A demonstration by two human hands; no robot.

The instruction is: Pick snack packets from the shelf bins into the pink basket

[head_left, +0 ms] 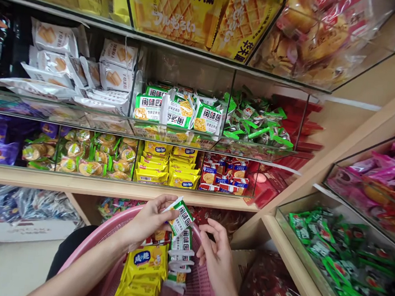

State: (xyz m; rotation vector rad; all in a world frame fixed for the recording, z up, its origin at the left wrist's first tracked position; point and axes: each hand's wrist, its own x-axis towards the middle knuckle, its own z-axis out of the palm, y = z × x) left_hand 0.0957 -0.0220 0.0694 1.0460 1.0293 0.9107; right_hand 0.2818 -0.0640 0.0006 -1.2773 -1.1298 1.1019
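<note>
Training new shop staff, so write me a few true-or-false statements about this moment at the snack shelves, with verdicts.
1. The left hand holds a green-and-white snack packet. True.
2. The right hand grips a glass jar. False: it is open and holds nothing.
3. A pink plastic basket below the hands contains yellow packets. True.
4. The shelf snacks sit in cardboard boxes. False: they sit in clear bins.
5. Green-wrapped packets lie in a clear bin at the lower right. True.
</note>
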